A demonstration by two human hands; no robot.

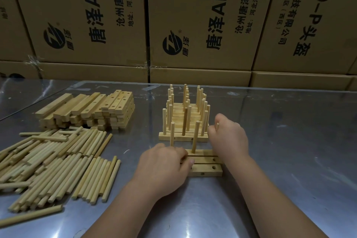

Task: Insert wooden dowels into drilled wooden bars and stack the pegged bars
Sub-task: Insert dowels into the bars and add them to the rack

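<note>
Three drilled wooden bars (pixel 207 169) lie side by side on the metal table in front of me. Two dowels stand upright in the farthest bar, one on the left (pixel 172 133) and one in the middle (pixel 195 136). My left hand (pixel 164 168) rests over the left ends of the bars, fingers curled onto them. My right hand (pixel 229 137) grips a third dowel (pixel 218 124) at the bars' right end; only its tip shows above the fist. Behind them stands the stack of pegged bars (pixel 185 114).
A pile of plain drilled bars (pixel 87 110) sits at the left rear. Loose dowels (pixel 56 162) spread over the left of the table. Cardboard boxes (pixel 193 25) wall off the table's far edge.
</note>
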